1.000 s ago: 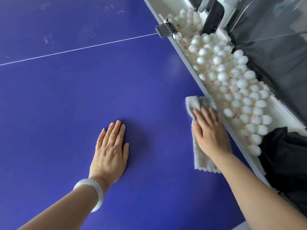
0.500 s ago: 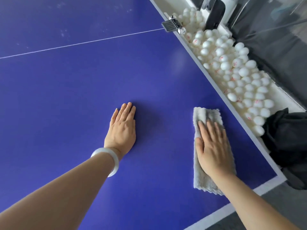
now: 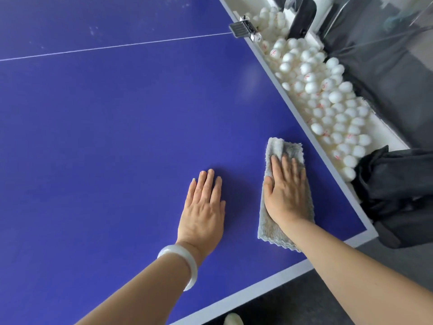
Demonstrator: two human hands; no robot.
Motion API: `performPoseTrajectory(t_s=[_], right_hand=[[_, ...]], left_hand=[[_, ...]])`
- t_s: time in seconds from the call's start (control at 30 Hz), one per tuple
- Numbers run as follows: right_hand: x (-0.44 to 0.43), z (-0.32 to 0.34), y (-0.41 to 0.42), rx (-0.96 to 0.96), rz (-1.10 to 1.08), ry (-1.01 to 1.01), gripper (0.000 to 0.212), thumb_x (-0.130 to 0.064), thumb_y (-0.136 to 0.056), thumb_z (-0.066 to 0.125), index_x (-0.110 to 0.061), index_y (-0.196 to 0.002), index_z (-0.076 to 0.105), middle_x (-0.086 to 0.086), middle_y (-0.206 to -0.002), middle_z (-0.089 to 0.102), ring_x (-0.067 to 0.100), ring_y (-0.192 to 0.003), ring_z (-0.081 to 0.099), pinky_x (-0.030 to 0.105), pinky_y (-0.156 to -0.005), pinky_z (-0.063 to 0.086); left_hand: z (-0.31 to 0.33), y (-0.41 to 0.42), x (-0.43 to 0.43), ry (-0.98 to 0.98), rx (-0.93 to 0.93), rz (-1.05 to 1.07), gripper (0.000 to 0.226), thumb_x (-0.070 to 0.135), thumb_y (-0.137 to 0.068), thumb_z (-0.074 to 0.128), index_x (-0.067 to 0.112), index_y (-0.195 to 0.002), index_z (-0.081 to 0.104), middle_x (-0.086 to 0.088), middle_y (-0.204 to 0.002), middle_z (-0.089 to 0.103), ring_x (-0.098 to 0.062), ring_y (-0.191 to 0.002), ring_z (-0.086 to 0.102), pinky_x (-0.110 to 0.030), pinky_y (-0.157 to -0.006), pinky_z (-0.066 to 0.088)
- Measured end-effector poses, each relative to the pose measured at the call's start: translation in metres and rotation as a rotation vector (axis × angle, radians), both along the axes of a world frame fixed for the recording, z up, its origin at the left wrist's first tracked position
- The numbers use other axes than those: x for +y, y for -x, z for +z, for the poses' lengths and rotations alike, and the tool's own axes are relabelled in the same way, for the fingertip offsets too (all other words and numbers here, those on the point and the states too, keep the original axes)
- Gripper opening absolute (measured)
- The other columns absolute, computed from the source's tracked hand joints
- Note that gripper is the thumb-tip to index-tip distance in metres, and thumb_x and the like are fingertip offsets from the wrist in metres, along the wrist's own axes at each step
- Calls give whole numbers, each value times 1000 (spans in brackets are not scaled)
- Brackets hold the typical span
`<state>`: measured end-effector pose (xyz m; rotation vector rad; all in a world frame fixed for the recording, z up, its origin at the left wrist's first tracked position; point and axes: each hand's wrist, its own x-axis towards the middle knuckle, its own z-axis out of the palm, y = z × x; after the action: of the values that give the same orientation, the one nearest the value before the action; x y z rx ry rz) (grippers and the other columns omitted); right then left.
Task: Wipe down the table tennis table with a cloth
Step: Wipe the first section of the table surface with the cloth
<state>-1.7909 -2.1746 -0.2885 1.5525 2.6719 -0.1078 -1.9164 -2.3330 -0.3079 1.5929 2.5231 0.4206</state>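
Fluffy grey microfibre cloth (image 3: 290,150), folded into a long strip, lies flat on the blue table tennis table (image 3: 117,137) at the near right corner. It sits just inside the white side edge, w/ its near end close to the white end border (image 3: 257,287).

Right hand (image 3: 287,195) presses palm-down on the cloth. Its fingers (image 3: 287,165) are straight and close together and curl round nothing; the thumb lies along the cloth's left edge. Left hand (image 3: 203,207) lies flat on bare table just left of the cloth, not touching it, fingers straight and nearly together. It looks like a brace. White smooth bangle (image 3: 185,261) on that wrist.

Handling, as a guess: cloth is light, soft and limp, so it'll bunch or unfold if pushed from one end. Best driven by a flat palm over its middle, as now, w/ even pressure. Tabletop is hard and smooth, so the cloth should slide easily.

Beyond the right edge is a white trough full of white ping-pong balls (image 3: 328,106), some w/ red marks, and crumpled black fabric (image 3: 398,195) at its near end. Metal net clamp (image 3: 243,30) sits far right by a thin white line (image 3: 117,46). Faint smudges show past that line, so prob. plenty left to wipe.
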Motion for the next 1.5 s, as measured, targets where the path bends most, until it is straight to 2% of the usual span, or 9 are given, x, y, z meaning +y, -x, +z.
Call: performPoseTrajectory(t_s=[0.3, 0.47, 0.6, 0.73, 0.83, 0.97, 1.1, 1.33, 1.5], right_hand=[[86, -9, -69, 14, 572, 40, 50, -28, -108, 25, -21, -157, 21, 2, -164, 21, 18, -153, 12, 43, -124, 14], [90, -15, -138, 179, 184, 52, 53, -35, -104, 20, -23, -156, 30, -2, -165, 21, 16, -152, 16, 45, -121, 24], [17, -13, -96, 151, -77, -105, 53, -25, -103, 31, -17, -155, 28, 9, -163, 25, 30, -148, 24, 48, -121, 24], [-61, -19, -45, 188, 397, -13, 53, -29, -105, 29, -14, -156, 29, 9, -163, 24, 30, -152, 16, 48, -124, 13], [-27, -13, -67, 159, 686, 6, 52, -31, -107, 28, -18, -157, 23, 3, -164, 16, 22, -154, 8, 46, -125, 13], [37, -14, -107, 135, 210, -43, 52, -29, -107, 28, -17, -157, 26, 7, -164, 20, 27, -152, 19, 47, -123, 16], [-20, -11, -65, 164, -184, -37, 54, -27, -105, 30, -7, -155, 27, 20, -162, 22, 38, -149, 19, 52, -123, 13], [-108, -17, -14, 180, 583, 13, 56, -34, -104, 32, -12, -156, 29, 10, -163, 24, 29, -152, 15, 49, -123, 18], [-41, -14, -31, 199, 718, 70, 46, -29, -108, 32, -20, -153, 35, 2, -162, 27, 22, -152, 17, 45, -124, 16]], left_hand=[[-1, -15, 8, 90, 91, 84, 70, 46, -98, 20, 1, -150, 32, -15, -161, 21, -27, -151, 12, -47, -122, 11], [1, -15, 10, 81, 88, 100, 70, 46, -97, 24, 2, -151, 31, -14, -162, 19, -25, -152, 9, -45, -123, 6], [2, -18, 10, 85, 90, 107, 70, 47, -97, 22, 3, -152, 29, -13, -163, 17, -23, -152, 6, -44, -124, 4], [7, -17, 9, 82, 61, 116, 66, 43, -100, 25, 4, -152, 28, -11, -163, 14, -22, -152, 4, -43, -124, 2], [10, -17, 10, 77, 43, 116, 60, 39, -103, 31, 6, -153, 26, -9, -164, 11, -21, -152, 1, -41, -123, 0], [9, -17, 10, 67, 33, 114, 59, 38, -103, 28, 9, -155, 21, -6, -165, 6, -20, -152, -4, -39, -123, -4], [1, -14, 7, 5, 15, 135, 53, 26, -105, 25, 10, -155, 22, -5, -165, 9, -19, -152, -1, -36, -123, -5], [18, -4, -15, -256, -405, 290, 46, -2, -98, 34, 11, -135, 57, 1, -150, 45, -13, -144, 30, -15, -116, 16], [16, 19, -132, -50, -50, 305, 45, 14, -99, 38, 2, -140, 50, -12, -151, 43, -30, -143, 35, -42, -121, 19]])
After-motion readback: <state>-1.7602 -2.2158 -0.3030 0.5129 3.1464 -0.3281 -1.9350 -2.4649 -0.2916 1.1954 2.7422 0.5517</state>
